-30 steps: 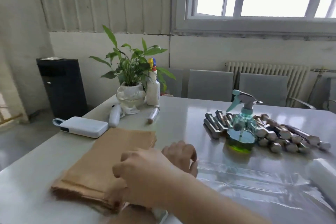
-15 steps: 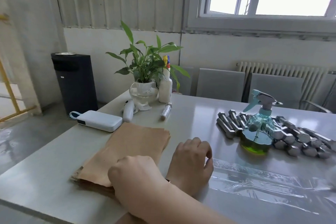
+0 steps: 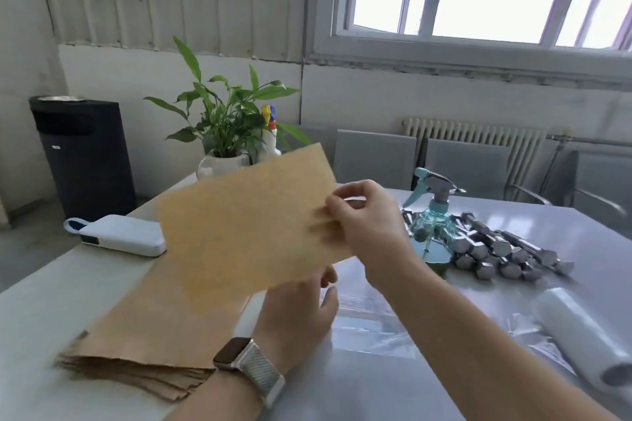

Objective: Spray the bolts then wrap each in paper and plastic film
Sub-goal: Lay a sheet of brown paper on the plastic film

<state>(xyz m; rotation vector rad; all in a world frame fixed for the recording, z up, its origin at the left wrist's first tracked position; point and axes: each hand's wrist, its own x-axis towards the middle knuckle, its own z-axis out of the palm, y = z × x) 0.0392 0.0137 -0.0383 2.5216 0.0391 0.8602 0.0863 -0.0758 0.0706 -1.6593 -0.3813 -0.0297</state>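
Observation:
My right hand (image 3: 362,219) pinches the right edge of one brown paper sheet (image 3: 246,225) and holds it in the air above the paper stack (image 3: 154,328). My left hand (image 3: 297,311), with a watch on the wrist, is just below the sheet's lower edge; its fingers go behind the paper and are hidden. A pile of steel bolts (image 3: 496,253) lies at the right, behind a teal spray bottle (image 3: 434,215). Clear plastic film (image 3: 369,325) is spread on the table, running from a film roll (image 3: 581,335) at the right.
A potted plant (image 3: 222,120) and a white bottle (image 3: 272,143) stand at the table's far left corner. A white power bank (image 3: 119,236) lies near the left edge. Grey chairs (image 3: 376,157) line the far side, and a black bin (image 3: 85,154) stands on the floor.
Both hands were resting low on the stack's near corner. Now my right hand has lifted a single sheet off the stack into the air, and my left hand has come up under it.

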